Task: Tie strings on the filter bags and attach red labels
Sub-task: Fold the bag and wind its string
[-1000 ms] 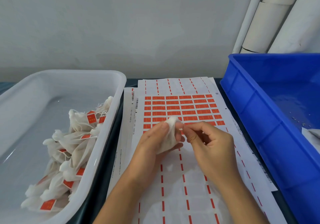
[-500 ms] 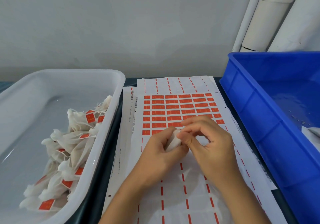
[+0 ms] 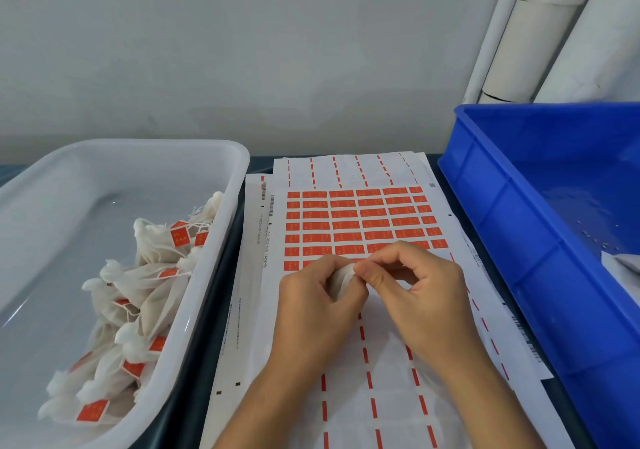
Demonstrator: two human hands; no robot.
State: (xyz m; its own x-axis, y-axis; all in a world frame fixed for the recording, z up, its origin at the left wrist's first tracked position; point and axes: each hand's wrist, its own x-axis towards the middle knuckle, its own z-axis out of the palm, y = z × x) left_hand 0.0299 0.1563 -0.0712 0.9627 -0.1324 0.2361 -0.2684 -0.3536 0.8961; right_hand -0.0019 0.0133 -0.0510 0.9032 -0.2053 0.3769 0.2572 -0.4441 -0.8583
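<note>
My left hand (image 3: 311, 306) grips a small white filter bag (image 3: 343, 280), most of it hidden in the curled fingers. My right hand (image 3: 419, 296) meets it from the right, thumb and forefinger pinching at the bag's top; whether a string is between them I cannot tell. Both hands hover over a sheet of red labels (image 3: 360, 221) lying on a stack of sheets, several of the lower rows peeled bare.
A white tub (image 3: 221, 240) at the left holds several tied filter bags with red labels (image 3: 149, 296). A blue crate (image 3: 519, 240) stands at the right with something white in its corner. White tubes (image 3: 540, 43) lean against the wall behind it.
The left hand has closed further around the bag, which now shows less. Both hands have stayed together over the lower edge of the red labels.
</note>
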